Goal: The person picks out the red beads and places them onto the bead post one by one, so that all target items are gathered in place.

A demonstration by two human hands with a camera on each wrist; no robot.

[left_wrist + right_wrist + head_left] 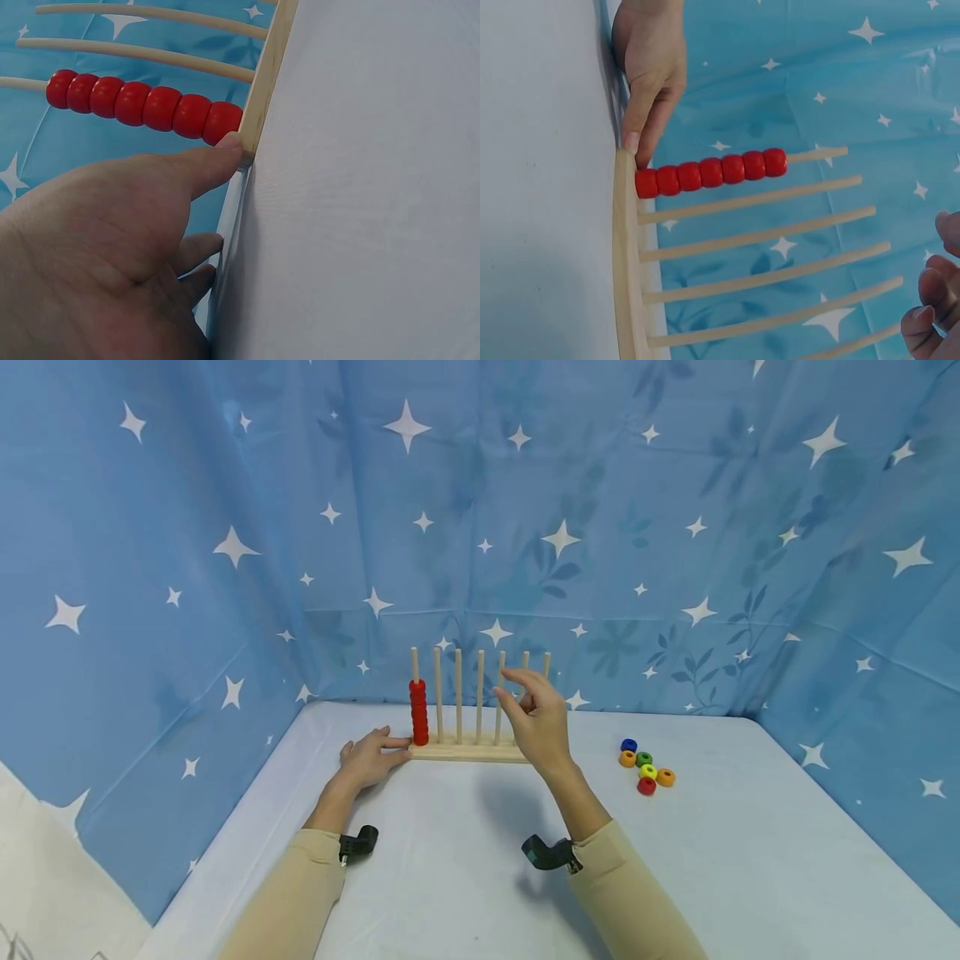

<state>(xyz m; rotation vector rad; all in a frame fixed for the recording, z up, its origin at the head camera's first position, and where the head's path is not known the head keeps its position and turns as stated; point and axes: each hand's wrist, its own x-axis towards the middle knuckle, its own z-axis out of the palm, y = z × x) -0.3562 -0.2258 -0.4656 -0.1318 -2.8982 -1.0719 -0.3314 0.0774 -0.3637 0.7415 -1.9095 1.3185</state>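
A wooden peg rack (468, 753) stands at the far side of the white table, with several upright pegs on a long base. Red beads (419, 714) are stacked on its leftmost peg; the other pegs that show carry none. My left hand (366, 760) grips the left end of the base, its thumb (225, 142) against the front edge near the lowest bead. My right hand (542, 722) is raised before the right-hand pegs, hiding part of them. Its thumb and forefinger are apart, with nothing between them; in the right wrist view only fingertips (922, 322) show.
Loose beads lie in a group to the right of the rack: a blue bead (629, 745), a green bead (643, 759), a yellow bead (648, 772), a red bead (647, 786) and orange beads (666, 777). A blue starry curtain (480, 527) hangs behind the table (450, 860).
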